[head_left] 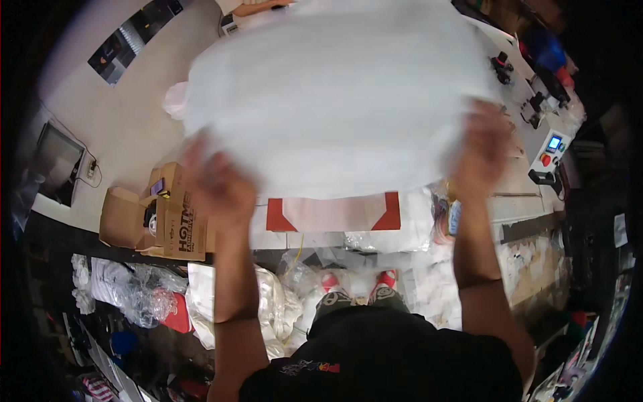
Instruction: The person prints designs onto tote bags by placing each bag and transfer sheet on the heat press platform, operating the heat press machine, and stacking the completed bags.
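Note:
A large white sheet of soft-looking material (341,100) is spread out in front of me, blurred by motion. My left hand (224,181) grips its near left edge, with the fingers closed but smeared. At the near right edge my right hand (483,144) is closed on the same sheet, its fingertips partly lost in blur. Below the sheet's near edge, a flat red piece with a pale middle (276,216) shows at the table's front. The sheet hides the rest of that piece and most of the table.
An open cardboard box (184,221) with small items in it stands left of my left hand. A control box with a small screen and red button (550,151) sits at the right. Clear plastic wrap (137,291) and a white sack (201,295) lie lower left. Another person's arm (251,8) shows beyond the sheet.

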`<state>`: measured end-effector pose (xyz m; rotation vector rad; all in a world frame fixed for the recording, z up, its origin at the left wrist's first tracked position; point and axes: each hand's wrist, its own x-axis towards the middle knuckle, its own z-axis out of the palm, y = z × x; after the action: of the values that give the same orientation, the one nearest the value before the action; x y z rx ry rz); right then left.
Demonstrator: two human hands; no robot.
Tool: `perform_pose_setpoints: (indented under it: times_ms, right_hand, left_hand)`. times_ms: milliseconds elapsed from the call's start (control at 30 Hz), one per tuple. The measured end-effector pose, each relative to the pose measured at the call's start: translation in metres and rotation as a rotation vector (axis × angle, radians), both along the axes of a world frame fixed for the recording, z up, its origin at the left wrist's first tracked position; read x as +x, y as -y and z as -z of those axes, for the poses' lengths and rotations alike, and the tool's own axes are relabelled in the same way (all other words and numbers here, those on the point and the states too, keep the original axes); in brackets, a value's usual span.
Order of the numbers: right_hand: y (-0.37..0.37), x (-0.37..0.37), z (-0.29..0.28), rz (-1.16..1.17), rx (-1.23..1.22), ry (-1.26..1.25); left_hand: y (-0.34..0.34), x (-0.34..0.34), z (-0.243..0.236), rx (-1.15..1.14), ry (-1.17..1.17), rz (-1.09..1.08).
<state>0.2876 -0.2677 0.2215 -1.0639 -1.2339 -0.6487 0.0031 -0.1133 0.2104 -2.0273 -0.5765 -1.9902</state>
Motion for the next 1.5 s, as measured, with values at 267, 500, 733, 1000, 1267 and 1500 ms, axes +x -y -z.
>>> perform_pose_setpoints:
  times_ms: [267,500,733,1000,1267,1500]
  right_hand:
    - [-0.070,-0.017,0.279,0.137,-1.141,-0.229]
    - [-0.062,-0.022,0.285,0.261,-1.016,-0.138]
    - [-0.061,-0.028,0.290,0.262,-1.067,-0.163]
    - [-0.110,-0.022,0.260,0.304,-0.902,0.084]
    - [-0.250,0.027,0.292,0.323,-1.079,0.215]
    - [-0.377,0.028,0.277,0.478,-1.279,0.004]
  left_hand:
    - [-0.038,-0.018,0.261,-0.996,-0.821,-0.296]
    - [-0.025,-0.025,0.271,-0.983,-0.768,-0.291]
    - [-0.027,-0.025,0.261,-0.988,-0.774,-0.278]
    - [-0.049,0.025,0.229,-0.658,-0.796,-0.034]
    - [-0.044,0.060,0.271,-0.822,-0.931,-0.031]
    - [-0.053,0.061,0.268,-0.862,-0.940,0.007]
